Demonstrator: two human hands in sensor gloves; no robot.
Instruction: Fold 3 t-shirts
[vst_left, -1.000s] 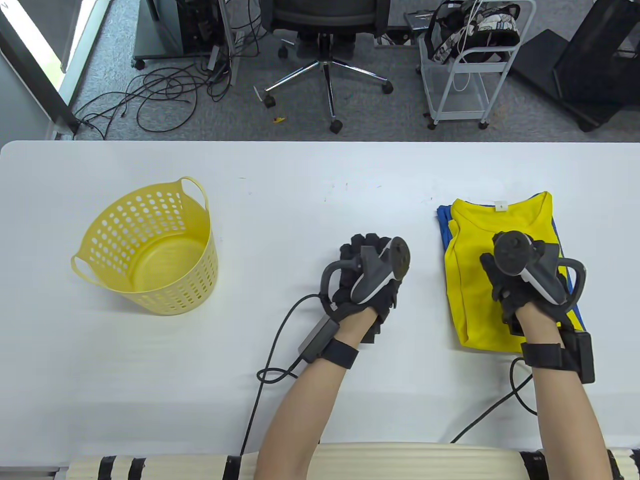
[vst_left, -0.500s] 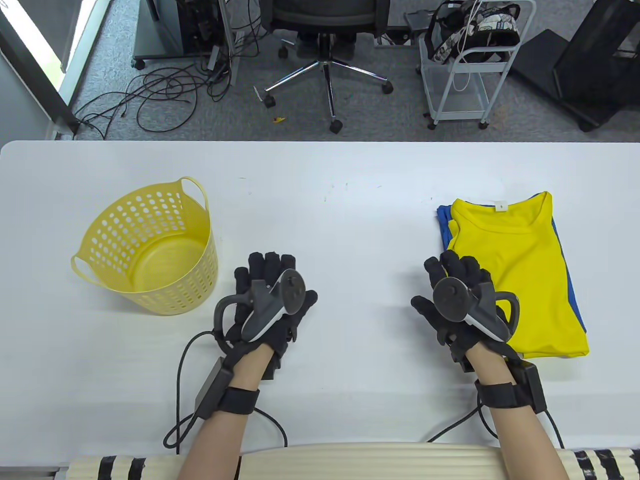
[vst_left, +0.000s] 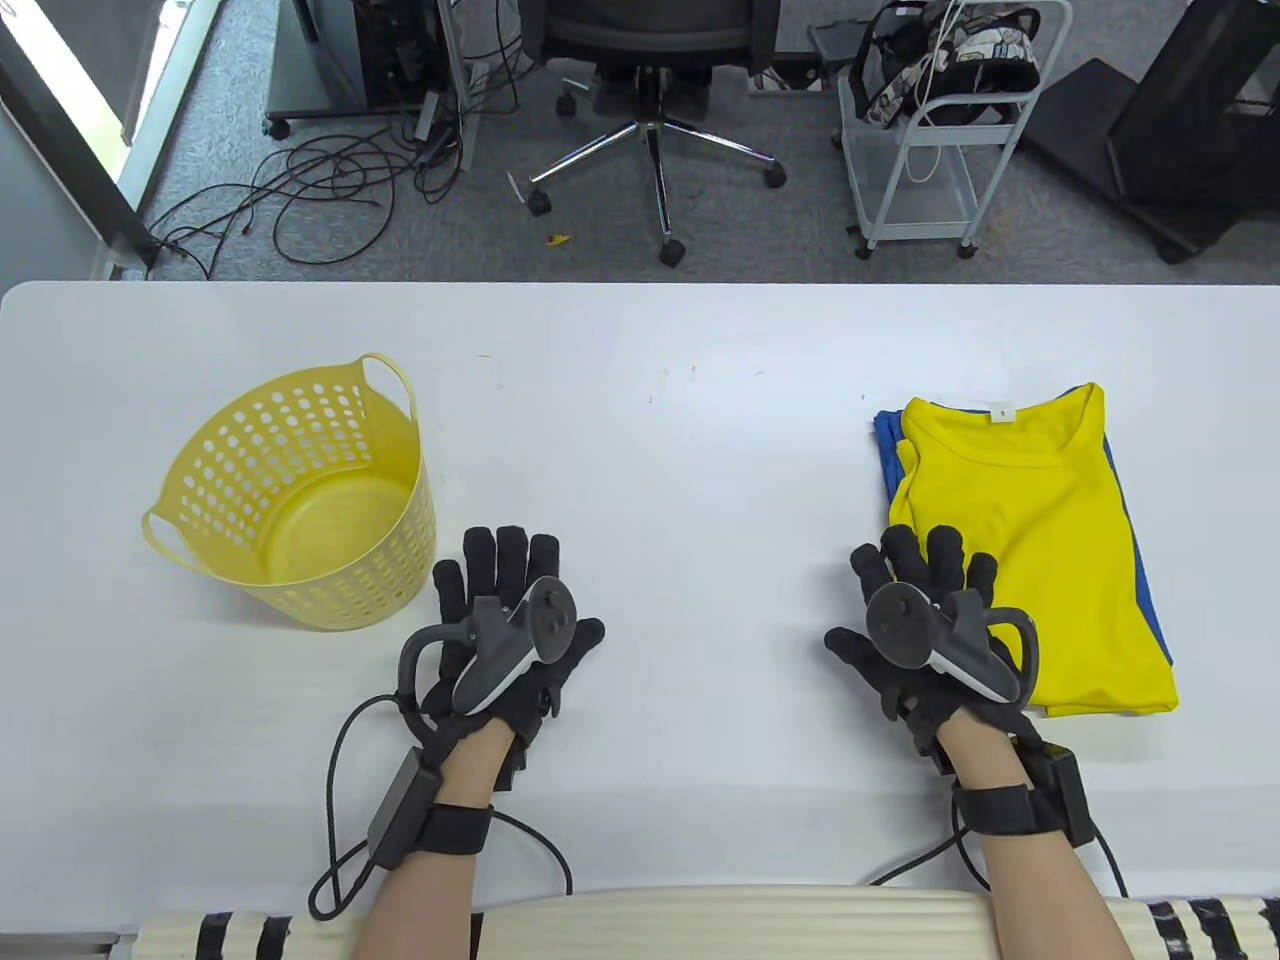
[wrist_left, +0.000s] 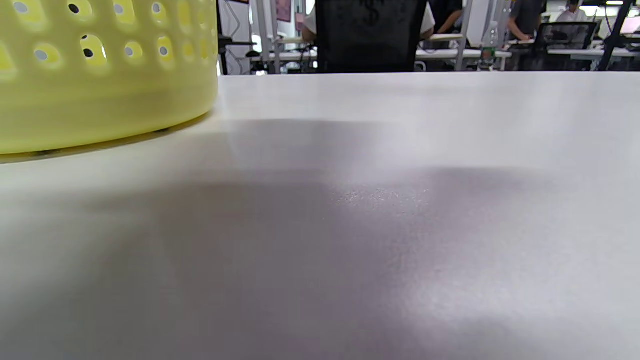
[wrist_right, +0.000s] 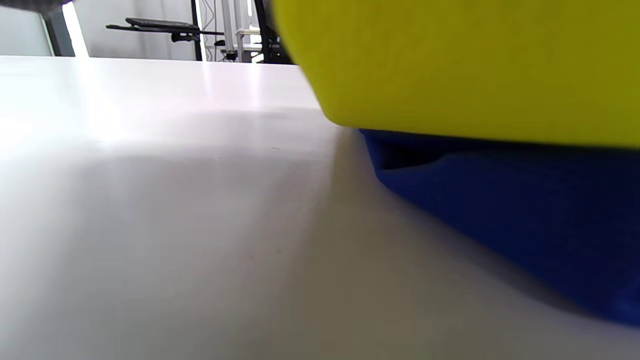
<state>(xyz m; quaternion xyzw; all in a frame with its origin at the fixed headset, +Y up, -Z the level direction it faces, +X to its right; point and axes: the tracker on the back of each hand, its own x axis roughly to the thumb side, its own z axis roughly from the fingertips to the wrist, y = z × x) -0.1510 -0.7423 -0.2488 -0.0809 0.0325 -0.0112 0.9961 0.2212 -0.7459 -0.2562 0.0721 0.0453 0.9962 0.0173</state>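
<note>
Hands flat on table (vst_left: 700, 340), yellow t-shirt (vst_left: 1040, 540) folded atop blue t-shirt (wrist_right: 525, 210)

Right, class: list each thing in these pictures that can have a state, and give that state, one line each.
yellow t-shirt: folded, lying on top of the blue one.
blue t-shirt: folded, under the yellow one, only edges showing.
basket: upright, nothing inside.
left hand: flat on the table, fingers straight, holding nothing.
right hand: fingers spread, at the yellow t-shirt's left edge, holding nothing.

Left grip (vst_left: 510, 625) and right grip (vst_left: 925, 625) flat, fingers straight, palms down.
</note>
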